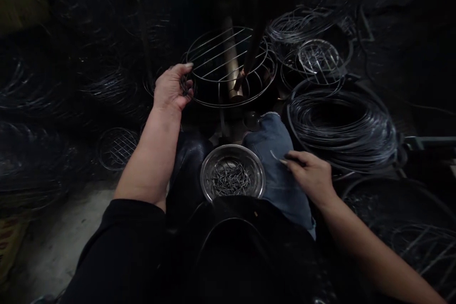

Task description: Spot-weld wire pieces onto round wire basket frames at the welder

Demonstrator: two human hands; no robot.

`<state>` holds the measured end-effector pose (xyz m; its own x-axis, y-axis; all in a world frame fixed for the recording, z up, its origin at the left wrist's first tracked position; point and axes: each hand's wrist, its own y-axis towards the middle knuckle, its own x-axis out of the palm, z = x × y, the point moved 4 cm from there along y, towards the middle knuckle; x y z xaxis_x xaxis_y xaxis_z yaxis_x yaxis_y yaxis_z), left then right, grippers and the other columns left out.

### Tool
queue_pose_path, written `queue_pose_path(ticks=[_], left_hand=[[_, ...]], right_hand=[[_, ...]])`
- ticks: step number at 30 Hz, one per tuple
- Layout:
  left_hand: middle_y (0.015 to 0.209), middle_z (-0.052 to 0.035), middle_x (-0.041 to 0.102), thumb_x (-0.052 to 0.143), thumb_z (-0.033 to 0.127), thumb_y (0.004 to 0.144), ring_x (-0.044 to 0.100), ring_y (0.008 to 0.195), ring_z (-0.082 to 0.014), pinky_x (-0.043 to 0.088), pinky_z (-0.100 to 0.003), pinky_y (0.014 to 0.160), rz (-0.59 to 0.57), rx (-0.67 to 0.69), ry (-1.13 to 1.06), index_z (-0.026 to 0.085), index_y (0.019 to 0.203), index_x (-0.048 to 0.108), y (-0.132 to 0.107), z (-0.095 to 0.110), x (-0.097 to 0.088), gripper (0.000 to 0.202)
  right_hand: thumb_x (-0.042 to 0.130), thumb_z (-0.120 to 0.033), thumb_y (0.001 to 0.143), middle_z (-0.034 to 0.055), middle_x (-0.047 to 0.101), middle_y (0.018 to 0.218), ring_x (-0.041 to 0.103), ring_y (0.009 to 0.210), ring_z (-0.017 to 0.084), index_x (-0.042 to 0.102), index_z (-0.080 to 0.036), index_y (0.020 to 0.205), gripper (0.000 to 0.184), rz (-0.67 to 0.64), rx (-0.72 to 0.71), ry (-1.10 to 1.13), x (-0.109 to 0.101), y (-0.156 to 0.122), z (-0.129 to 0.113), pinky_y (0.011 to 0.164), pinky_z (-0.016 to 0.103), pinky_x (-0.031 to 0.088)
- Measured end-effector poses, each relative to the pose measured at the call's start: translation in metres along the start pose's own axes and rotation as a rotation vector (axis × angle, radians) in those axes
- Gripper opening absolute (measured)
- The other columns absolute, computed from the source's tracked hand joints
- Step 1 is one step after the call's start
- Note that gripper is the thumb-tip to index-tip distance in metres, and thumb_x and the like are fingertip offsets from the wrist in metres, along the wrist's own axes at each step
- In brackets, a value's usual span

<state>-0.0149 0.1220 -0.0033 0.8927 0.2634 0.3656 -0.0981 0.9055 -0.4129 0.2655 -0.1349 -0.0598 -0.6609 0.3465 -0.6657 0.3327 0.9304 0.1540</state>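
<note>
My left hand (176,86) grips the left edge of a round wire rack (213,60), its thumb on the rim and fingers curled beneath. Parallel rods cross the rack's upper ring. The rack surrounds a thick brass-coloured post (233,69), and a dark arm with a copper tip (241,79) comes down from above near it. My right hand (309,171) is closed over my right knee, pinching a short, curved piece of wire (274,155). Between my legs rests a shiny metal bowl (260,185) with many short wire pieces (231,178) in it.
Right of my knee lies a large coil of wire (342,123). Behind it are small round racks (318,57) and looser wire rings (292,26). A small gridded rack (121,148) is at left, near dark, shiny stacks (107,83). Much is in deep shadow.
</note>
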Motion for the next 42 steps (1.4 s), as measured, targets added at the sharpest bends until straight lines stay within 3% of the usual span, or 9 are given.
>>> queue_pose_path(ticks=[4,10,15,19,26,31,34,39,42], left_hand=[[0.062,0.0005,0.057,0.081,0.022,0.058,0.054,0.053,-0.0122,0.034,-0.021,0.043,-0.025,0.013,0.022,0.021,0.078,0.059,0.001,0.0,0.003,0.03],[0.061,0.0014,0.057,0.079,0.022,0.057,0.054,0.053,-0.0114,0.034,-0.021,0.044,-0.016,0.023,0.086,0.021,0.073,0.056,0.004,0.001,0.004,0.028],[0.059,0.003,0.056,0.078,0.02,0.05,0.052,0.051,-0.0102,0.036,-0.02,0.044,0.0,0.042,0.083,0.021,0.073,0.053,0.004,0.001,0.005,0.034],[0.063,0.0019,0.057,0.075,0.016,0.048,0.053,0.052,-0.0106,0.036,-0.021,0.044,0.012,0.01,0.074,0.018,0.07,0.051,0.002,0.002,0.006,0.033],[0.062,0.0013,0.056,0.074,0.014,0.05,0.053,0.052,-0.0103,0.038,-0.021,0.044,0.064,0.009,0.027,0.016,0.067,0.052,0.004,0.001,0.007,0.028],[0.058,0.004,0.054,0.073,0.011,0.05,0.052,0.051,-0.0095,0.036,-0.02,0.044,0.09,0.084,-0.051,0.018,0.073,0.049,-0.011,0.001,0.003,0.033],[0.06,0.0055,0.054,0.075,0.01,0.05,0.052,0.053,-0.0091,0.036,-0.019,0.045,0.084,0.163,-0.098,0.019,0.079,0.05,-0.025,0.0,0.001,0.039],[0.065,0.0056,0.054,0.075,0.01,0.052,0.053,0.057,-0.0074,0.037,-0.018,0.048,0.05,0.187,-0.165,0.018,0.084,0.053,-0.033,-0.009,0.007,0.039],[0.068,0.0054,0.053,0.077,0.011,0.052,0.052,0.057,-0.007,0.037,-0.018,0.047,0.029,0.192,-0.177,0.018,0.087,0.056,-0.032,-0.015,0.013,0.042]], right_hand=[[0.058,-0.033,0.079,0.0065,0.07,0.083,0.066,0.077,0.022,0.07,-0.019,0.085,0.02,0.004,0.013,-0.065,-0.01,-0.015,0.02,0.075,0.035,0.052],[0.058,-0.031,0.079,0.0093,0.066,0.095,0.064,0.086,0.024,0.068,-0.014,0.104,0.031,-0.182,0.002,-0.414,-0.003,0.0,-0.001,0.074,0.035,0.05],[0.054,-0.021,0.082,0.0072,0.067,0.095,0.065,0.084,0.023,0.072,-0.018,0.096,0.023,-0.369,0.113,-0.624,0.006,0.012,-0.011,0.068,0.032,0.048],[0.055,-0.016,0.08,0.0072,0.071,0.091,0.067,0.082,0.025,0.075,-0.019,0.09,0.023,-0.457,0.036,-0.649,0.004,0.027,-0.022,0.065,0.033,0.048],[0.059,-0.021,0.077,0.0031,0.072,0.083,0.066,0.067,0.017,0.075,-0.02,0.091,0.021,-0.18,-0.221,0.142,0.021,0.095,-0.111,0.066,0.029,0.052],[0.056,-0.013,0.074,0.0049,0.069,0.072,0.064,0.07,0.019,0.074,-0.018,0.076,0.019,0.131,-0.306,-0.015,0.049,0.116,-0.159,0.072,0.032,0.05],[0.056,-0.012,0.073,0.0054,0.069,0.071,0.064,0.072,0.021,0.074,-0.018,0.075,0.019,0.18,-0.274,-0.035,0.057,0.113,-0.158,0.073,0.033,0.049],[0.06,-0.027,0.08,0.0014,0.067,0.072,0.064,0.059,0.015,0.074,-0.02,0.087,0.018,0.068,-0.136,0.331,0.063,0.11,-0.134,0.062,0.029,0.052],[0.064,-0.03,0.077,0.001,0.067,0.072,0.064,0.055,0.015,0.074,-0.019,0.087,0.018,0.111,-0.06,0.408,0.063,0.112,-0.124,0.058,0.029,0.053]])
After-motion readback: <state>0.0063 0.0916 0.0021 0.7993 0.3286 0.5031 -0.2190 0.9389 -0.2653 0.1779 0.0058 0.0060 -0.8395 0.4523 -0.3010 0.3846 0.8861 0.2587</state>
